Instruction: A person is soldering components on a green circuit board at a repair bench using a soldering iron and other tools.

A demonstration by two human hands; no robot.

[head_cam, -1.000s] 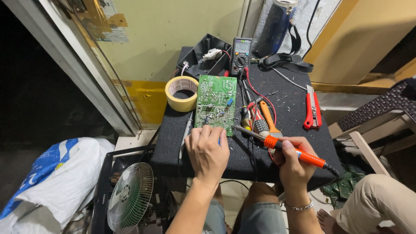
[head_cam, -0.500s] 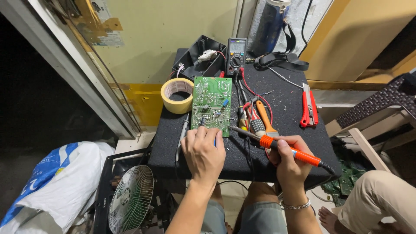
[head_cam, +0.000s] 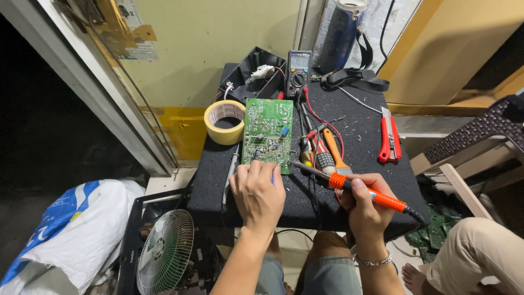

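A green circuit board (head_cam: 268,131) lies solder side up on a black padded work surface (head_cam: 360,136). My left hand (head_cam: 256,194) rests at the board's near edge, fingers curled, with something blue just showing between them. An orange-handled soldering iron (head_cam: 371,194) is gripped in my right hand (head_cam: 367,210), its dark tip reaching toward the board's near right corner.
A roll of yellow tape (head_cam: 225,121) sits left of the board. Behind it are a multimeter (head_cam: 298,68) with red and black leads, a black box (head_cam: 252,76), screwdrivers (head_cam: 322,150) and red cutters (head_cam: 388,141). Below left stand a small fan (head_cam: 164,254) and a white bag (head_cam: 65,229). Another person's leg (head_cam: 480,257) is at right.
The view has shifted slightly downward; both hands stay at the board's near edge, the iron tip still by the corner.
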